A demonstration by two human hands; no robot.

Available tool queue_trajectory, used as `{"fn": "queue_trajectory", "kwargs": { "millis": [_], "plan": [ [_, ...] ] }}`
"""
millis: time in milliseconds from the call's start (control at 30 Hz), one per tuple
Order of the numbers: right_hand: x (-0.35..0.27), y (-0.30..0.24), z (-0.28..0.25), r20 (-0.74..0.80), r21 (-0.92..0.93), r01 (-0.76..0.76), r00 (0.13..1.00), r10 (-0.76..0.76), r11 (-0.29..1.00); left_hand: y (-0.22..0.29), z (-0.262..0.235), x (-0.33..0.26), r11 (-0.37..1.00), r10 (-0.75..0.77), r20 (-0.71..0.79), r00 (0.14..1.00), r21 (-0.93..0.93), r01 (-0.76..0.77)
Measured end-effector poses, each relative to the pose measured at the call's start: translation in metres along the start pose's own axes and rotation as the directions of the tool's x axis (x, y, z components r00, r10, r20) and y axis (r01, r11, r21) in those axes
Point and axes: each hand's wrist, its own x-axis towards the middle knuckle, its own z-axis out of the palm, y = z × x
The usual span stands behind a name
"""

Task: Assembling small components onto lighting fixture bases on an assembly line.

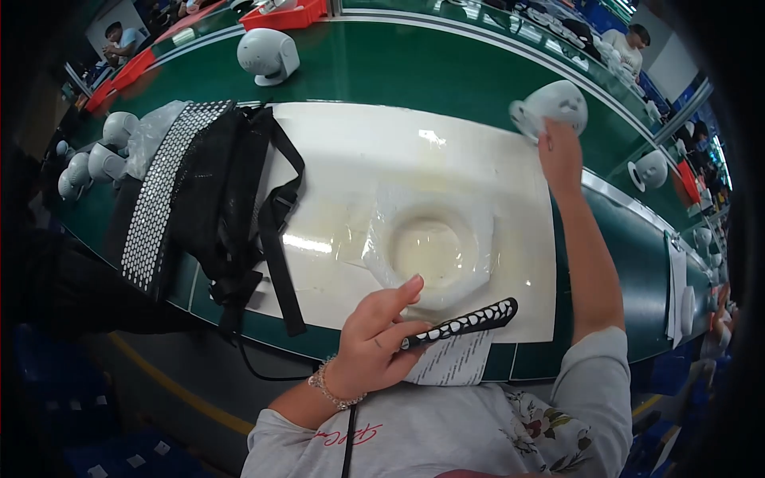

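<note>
My right hand [562, 147] reaches far forward and closes on a white, rounded camera unit [558, 103] above the far right of the work mat. Close to my body, my left hand [378, 338] pinches a narrow black strip [470, 322] dotted with white hexagonal patches. Its index finger points up and away. Beyond the left hand sits a white ring-shaped holder [480, 239] wrapped in clear film, with a round hollow in its middle. Beneath the strip lies a sheet of printed paper [456, 362].
A black bag with straps [231, 191] and a perforated panel [171, 183] cover the mat's left side. More white camera units stand at the far left [105, 162], back [267, 56] and right [649, 170]. A red bin [283, 14] sits behind; other people work farther off.
</note>
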Motion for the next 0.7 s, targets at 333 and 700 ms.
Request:
{"fn": "queue_trajectory", "kwargs": {
  "millis": [333,700],
  "plan": [
    [-0.008,0.034,0.033,-0.013,0.179,-0.142,0.989,0.147,0.974,0.002,0.001,0.007,0.998,-0.067,0.013,0.998,0.000,0.067],
    [-0.099,-0.111,-0.082,0.357,0.933,-0.271,0.773,-0.524,0.235,0.006,-0.003,0.003,0.864,-0.494,-0.251,0.833,-0.250,0.437]
  ]
}}
